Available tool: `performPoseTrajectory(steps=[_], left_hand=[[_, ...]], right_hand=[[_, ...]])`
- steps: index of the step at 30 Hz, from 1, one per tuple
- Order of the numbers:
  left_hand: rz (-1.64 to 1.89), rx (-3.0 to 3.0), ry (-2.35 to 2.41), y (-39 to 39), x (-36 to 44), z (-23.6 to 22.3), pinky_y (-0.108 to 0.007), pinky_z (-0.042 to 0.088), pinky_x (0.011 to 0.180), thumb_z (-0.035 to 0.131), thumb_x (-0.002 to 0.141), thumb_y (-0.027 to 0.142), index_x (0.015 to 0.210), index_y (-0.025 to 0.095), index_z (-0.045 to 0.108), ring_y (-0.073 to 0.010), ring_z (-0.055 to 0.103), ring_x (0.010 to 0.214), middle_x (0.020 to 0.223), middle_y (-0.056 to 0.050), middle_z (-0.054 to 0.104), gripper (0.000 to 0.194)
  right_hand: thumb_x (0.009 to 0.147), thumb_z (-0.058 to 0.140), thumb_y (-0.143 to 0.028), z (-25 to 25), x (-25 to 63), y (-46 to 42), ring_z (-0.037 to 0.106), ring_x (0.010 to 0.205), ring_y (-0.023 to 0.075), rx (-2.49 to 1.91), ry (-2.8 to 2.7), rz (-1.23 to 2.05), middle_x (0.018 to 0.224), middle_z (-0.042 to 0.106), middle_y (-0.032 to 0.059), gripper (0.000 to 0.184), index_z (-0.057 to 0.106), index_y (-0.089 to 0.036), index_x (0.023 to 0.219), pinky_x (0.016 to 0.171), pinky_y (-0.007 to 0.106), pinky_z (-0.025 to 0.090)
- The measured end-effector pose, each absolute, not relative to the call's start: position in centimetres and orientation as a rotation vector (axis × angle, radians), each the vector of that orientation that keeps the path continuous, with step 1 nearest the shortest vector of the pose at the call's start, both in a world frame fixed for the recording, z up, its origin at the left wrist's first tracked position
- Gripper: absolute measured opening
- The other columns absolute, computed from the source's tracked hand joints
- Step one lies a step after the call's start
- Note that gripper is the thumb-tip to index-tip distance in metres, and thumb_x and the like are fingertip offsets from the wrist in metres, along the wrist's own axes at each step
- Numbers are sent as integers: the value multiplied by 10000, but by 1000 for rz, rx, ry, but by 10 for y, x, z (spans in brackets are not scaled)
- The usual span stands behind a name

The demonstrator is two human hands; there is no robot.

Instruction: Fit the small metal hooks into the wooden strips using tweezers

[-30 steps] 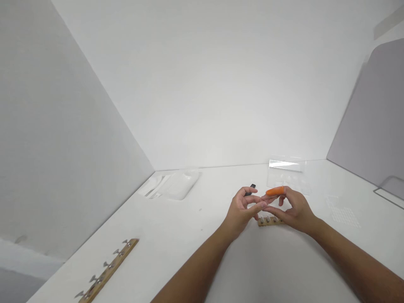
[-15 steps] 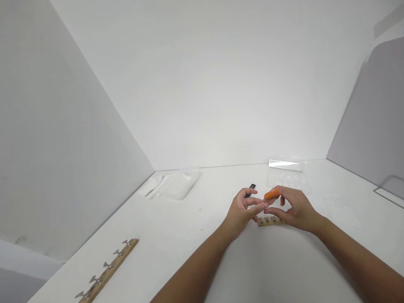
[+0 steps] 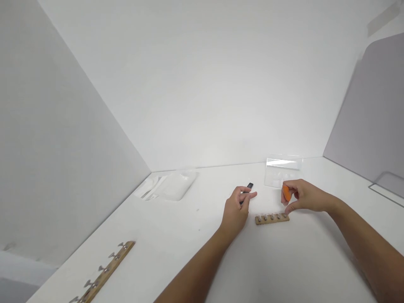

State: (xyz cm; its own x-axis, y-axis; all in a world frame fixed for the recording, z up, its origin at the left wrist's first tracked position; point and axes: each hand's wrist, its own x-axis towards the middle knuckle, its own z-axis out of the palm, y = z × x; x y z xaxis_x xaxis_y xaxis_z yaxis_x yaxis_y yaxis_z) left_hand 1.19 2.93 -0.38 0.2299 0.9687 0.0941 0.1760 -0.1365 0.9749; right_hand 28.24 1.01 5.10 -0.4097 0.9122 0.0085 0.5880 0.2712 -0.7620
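Observation:
My left hand (image 3: 236, 208) is over the table with its index and middle fingers stretched out and nothing visible in them. A slim black object (image 3: 250, 185) lies behind those fingers, partly covered. My right hand (image 3: 298, 197) has thumb and fingers apart. An orange sleeve (image 3: 286, 192), seemingly a finger cot, covers its index finger. The thumb tip comes down by the right end of a short wooden strip (image 3: 272, 221), close to or touching it. Several small metal fittings with clear pieces stand in a row along this strip.
At lower left lies a longer wooden strip (image 3: 109, 271) with several metal hooks or knobs. Clear plastic packs (image 3: 178, 187) are at the back left. A clear lidded box (image 3: 273, 179) stands behind my right hand. A thin frame (image 3: 386, 195) is at far right, by the grey panel.
My hands, with fingertips together before, have parted. The left moved slightly left; the right moved right and down to the strip's end. The short strip is now fully uncovered.

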Motion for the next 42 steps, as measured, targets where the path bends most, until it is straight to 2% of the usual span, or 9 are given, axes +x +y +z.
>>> performPoseTrajectory(steps=[5, 11, 21, 29, 33, 36, 42], left_hand=[[1067, 1573, 1123, 27, 12, -3, -273, 339, 492, 616, 931, 387, 1024, 255, 573, -101, 421, 419, 1111, -46, 808, 167], [1042, 1598, 1121, 23, 15, 2, -251, 244, 441, 627, 902, 361, 948, 255, 521, -55, 249, 350, 1116, -46, 801, 157], [1060, 1608, 1116, 20, 16, 3, -245, 251, 435, 651, 878, 342, 937, 257, 519, -46, 294, 332, 1124, -44, 797, 168], [1063, 1631, 1114, 18, 17, 5, -242, 276, 446, 641, 875, 325, 941, 257, 514, -43, 298, 350, 1124, -47, 790, 159], [1048, 1651, 1124, 18, 17, 5, -240, 279, 445, 621, 884, 315, 945, 254, 504, -43, 279, 362, 1139, -56, 782, 146], [1035, 1658, 1116, 18, 17, 5, -236, 276, 443, 609, 888, 312, 952, 251, 500, -38, 266, 365, 1156, -65, 774, 140], [1038, 1688, 1107, 19, 17, 4, -222, 276, 438, 588, 891, 316, 947, 241, 507, -32, 259, 372, 1165, -70, 770, 124]], right_hand=[[700, 891, -391, 50, 285, 9, 657, 731, 173, -1328, -2092, 1183, 866, 765, -1, 335, 609, -223, 767, 580, 276, 383], [683, 890, -332, 46, 287, 11, 665, 744, 175, -1347, -2074, 1291, 821, 764, -18, 285, 647, -225, 789, 595, 264, 382], [613, 933, -429, 39, 291, 18, 604, 646, 134, -1405, -2028, 1348, 912, 798, 12, 403, 609, -211, 713, 549, 256, 370], [619, 956, -354, 33, 294, 21, 668, 723, 151, -1363, -1947, 1455, 946, 801, 21, 408, 592, -195, 714, 590, 246, 387], [637, 949, -319, 34, 294, 20, 638, 703, 136, -1362, -1963, 1450, 943, 801, 24, 377, 602, -194, 713, 578, 242, 360], [653, 936, -329, 35, 293, 20, 619, 686, 132, -1374, -1988, 1427, 943, 800, 27, 365, 603, -193, 716, 571, 243, 347], [636, 933, -375, 34, 293, 21, 655, 750, 161, -1410, -1986, 1436, 943, 795, 40, 388, 600, -197, 723, 600, 250, 395]])
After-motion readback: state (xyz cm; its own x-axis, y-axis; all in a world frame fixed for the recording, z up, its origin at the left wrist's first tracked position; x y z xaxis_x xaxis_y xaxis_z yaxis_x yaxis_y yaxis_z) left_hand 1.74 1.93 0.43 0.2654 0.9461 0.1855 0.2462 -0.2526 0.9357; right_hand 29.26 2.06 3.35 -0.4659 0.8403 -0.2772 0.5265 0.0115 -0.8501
